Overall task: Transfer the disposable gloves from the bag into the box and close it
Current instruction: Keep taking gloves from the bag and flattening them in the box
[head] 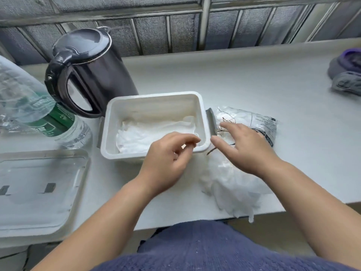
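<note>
A white rectangular box [154, 100] stands open in the middle of the counter with a layer of clear disposable gloves [154, 133] inside. Its transparent lid [39, 188] lies flat at the left front. To the right of the box lies the printed plastic bag [256, 122], and a loose heap of gloves [232, 188] spreads from it to the counter's front edge. My left hand [168, 163] hovers over the box's near right corner, fingers curled with the fingertips pinched; whether they hold a glove I cannot tell. My right hand [244, 147] is spread flat over the bag and the heap.
A dark electric kettle [88, 71] stands behind the box at the left. A large clear water bottle [35, 108] with a green label lies at the far left. Grey-purple shoes [347, 71] sit at the far right. A barred window runs along the back.
</note>
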The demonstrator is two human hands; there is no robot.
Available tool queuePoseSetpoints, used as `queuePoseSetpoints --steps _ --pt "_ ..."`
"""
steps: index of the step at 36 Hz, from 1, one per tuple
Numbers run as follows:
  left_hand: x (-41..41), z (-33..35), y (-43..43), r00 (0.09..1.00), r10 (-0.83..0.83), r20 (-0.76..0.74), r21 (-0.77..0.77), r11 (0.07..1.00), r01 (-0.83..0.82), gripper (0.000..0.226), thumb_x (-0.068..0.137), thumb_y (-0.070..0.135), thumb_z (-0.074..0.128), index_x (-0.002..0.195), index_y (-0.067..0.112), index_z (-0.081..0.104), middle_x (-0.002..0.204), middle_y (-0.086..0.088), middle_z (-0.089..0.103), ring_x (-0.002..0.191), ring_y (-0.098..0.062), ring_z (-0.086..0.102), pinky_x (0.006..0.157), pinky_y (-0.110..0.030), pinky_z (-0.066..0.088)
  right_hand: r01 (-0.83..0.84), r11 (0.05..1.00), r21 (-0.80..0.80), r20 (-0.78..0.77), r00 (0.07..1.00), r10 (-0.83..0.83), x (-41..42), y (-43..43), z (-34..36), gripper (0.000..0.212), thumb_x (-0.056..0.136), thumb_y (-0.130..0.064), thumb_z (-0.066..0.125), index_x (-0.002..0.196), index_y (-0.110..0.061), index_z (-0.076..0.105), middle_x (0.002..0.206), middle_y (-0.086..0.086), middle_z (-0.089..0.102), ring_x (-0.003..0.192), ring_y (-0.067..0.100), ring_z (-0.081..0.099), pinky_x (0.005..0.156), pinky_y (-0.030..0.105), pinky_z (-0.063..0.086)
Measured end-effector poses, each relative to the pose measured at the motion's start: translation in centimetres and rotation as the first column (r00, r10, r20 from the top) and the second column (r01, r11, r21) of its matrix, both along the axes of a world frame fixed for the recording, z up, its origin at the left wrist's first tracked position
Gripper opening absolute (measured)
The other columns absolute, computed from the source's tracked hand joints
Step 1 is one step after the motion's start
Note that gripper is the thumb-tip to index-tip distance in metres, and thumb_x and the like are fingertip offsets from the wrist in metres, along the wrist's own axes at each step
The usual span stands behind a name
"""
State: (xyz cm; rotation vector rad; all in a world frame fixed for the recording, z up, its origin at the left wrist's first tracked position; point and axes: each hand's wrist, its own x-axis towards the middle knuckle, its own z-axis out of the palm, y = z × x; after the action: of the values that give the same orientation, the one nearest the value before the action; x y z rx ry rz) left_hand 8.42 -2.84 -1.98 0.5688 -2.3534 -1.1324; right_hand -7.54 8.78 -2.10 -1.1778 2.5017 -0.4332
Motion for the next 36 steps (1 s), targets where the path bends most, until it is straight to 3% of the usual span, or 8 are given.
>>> queuePoseSetpoints --steps 4,10,14,17,21,29,33,36 --pt "-1.5 0.5 2.8 0.943 -0.161 0.290 0.237 0.967 0.092 0.016 0.089 0.018 0.053 0.088 0.020 0.069 0.076 0.014 0.065 0.059 -0.002 0.059 0.058 -0.015 0.043 -0.058 0.984 0.168 0.074 0.996 0.046 -1.3 2.7 -0.6 0.079 0.077 -0.059 0.054 0.145 -0.038 0.021 0.152 -0.001 0.023 0.140 0.020 0.024 0.111 0.043 0.028" --pt "-2.9 -2.6 5.4 0.514 -0.278 0.812 0.286 0.956 0.066 0.038 0.094 0.034 0.040 0.124 0.013 0.049 0.114 -0.009 0.062 0.091 -0.028 0.062 0.070 -0.030 0.045 0.002 0.943 0.334 0.300 0.948 -0.108 -3.1 5.2 -4.5 0.087 0.083 -0.046 0.059 0.148 -0.040 0.002 0.157 0.011 0.000 0.142 0.030 0.020 0.111 0.038 0.024" --pt "-3.4 -5.4 6.2 0.664 -0.296 0.687 0.583 0.769 -0.261 0.068 0.090 0.028 0.049 0.149 0.028 0.015 0.084 -0.002 0.055 0.070 -0.019 0.051 0.061 -0.028 0.047 0.114 0.956 0.269 0.371 0.904 -0.212 -4.5 5.9 -6.4 0.078 0.088 -0.047 0.053 0.148 -0.039 0.004 0.149 0.016 0.023 0.117 0.027 0.048 0.097 0.034 0.040" --pt "-4.9 -6.5 6.3 0.733 -0.267 0.626 0.625 0.733 -0.267 0.072 0.088 0.026 0.050 0.149 0.038 0.014 0.109 -0.006 0.062 0.082 -0.021 0.059 0.080 -0.036 0.055 0.185 0.958 0.218 0.473 0.839 -0.269 -5.7 5.6 -6.7 0.072 0.087 -0.046 0.053 0.147 -0.041 0.012 0.139 0.014 0.039 0.073 0.025 0.058 0.057 0.027 0.049" --pt "-8.1 -6.7 6.8 0.843 -0.242 0.480 0.770 0.577 -0.273 0.054 0.093 0.010 0.043 0.137 0.040 0.034 0.118 0.003 0.056 0.084 -0.011 0.055 0.073 -0.027 0.054 0.308 0.951 0.024 0.566 0.780 -0.266 -7.8 5.2 -7.4 0.070 0.090 -0.046 0.051 0.148 -0.034 0.015 0.152 0.000 0.030 0.132 0.022 0.040 0.105 0.040 0.038" --pt "-11.6 -7.8 6.6 0.927 -0.115 0.357 0.802 0.546 -0.241 0.079 0.074 0.023 0.053 0.144 0.046 0.025 0.137 0.018 0.049 0.116 -0.013 0.057 0.100 -0.043 0.047 0.246 0.895 -0.373 0.227 0.959 -0.169 -7.7 5.0 -6.3 0.063 0.091 -0.022 0.055 0.146 -0.011 0.025 0.147 0.015 0.028 0.136 0.020 0.026 0.098 0.010 0.016" --pt "-10.4 -6.2 7.0 0.948 -0.024 0.319 0.796 0.550 -0.254 0.060 0.092 0.003 0.049 0.136 0.043 0.037 0.104 0.033 0.054 0.095 0.005 0.059 0.088 -0.017 0.048 -0.182 0.857 -0.482 -0.343 0.939 0.006 -6.2 6.3 -6.4 0.024 0.080 -0.027 0.054 0.094 -0.010 0.063 0.088 0.010 0.065 0.085 0.029 0.058 0.076 0.037 0.039" --pt "-8.6 -6.5 7.1 0.916 -0.029 0.400 0.717 0.632 -0.293 0.060 0.092 0.008 0.048 0.144 0.036 0.033 0.137 0.013 0.047 0.117 -0.007 0.051 0.108 -0.033 0.038 -0.310 0.901 -0.303 -0.462 0.875 0.146 -4.4 7.0 -7.1 0.028 0.078 -0.034 0.055 0.062 -0.013 0.064 0.054 0.003 0.057 0.053 0.028 0.055 0.055 0.032 0.038"
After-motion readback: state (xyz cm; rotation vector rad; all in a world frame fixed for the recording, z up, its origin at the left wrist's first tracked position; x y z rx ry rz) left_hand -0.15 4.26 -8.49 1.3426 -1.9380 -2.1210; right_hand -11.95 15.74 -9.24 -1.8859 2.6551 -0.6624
